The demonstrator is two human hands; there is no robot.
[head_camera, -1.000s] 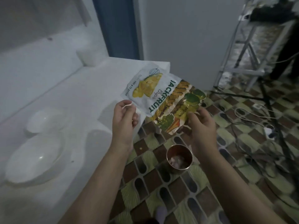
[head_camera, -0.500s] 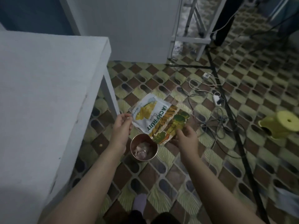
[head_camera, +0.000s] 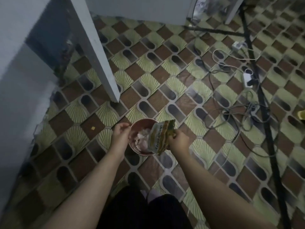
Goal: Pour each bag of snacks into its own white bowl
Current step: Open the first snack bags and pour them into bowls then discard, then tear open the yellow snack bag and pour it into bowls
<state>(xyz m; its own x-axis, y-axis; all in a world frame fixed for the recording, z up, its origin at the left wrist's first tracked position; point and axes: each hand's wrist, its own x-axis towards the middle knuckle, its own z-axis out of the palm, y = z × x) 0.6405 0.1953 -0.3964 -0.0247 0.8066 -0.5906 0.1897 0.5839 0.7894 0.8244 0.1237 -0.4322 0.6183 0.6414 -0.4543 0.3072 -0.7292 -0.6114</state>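
Right hand [head_camera: 179, 142] pinching jackfruit chips bag [head_camera: 159, 138] by its edge, held over copper-coloured bowl [head_camera: 140, 134] on patterned floor [head_camera: 181, 80], left hand [head_camera: 120, 136] with fingers curled at bowl's rim, grasp unclear, cables [head_camera: 231, 100] beyond, at right.

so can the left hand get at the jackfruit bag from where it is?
Probably yes. The left hand hovers by the metal bowl's left rim; the jackfruit bag, held by the right hand, hangs across the bowl, with open space between.
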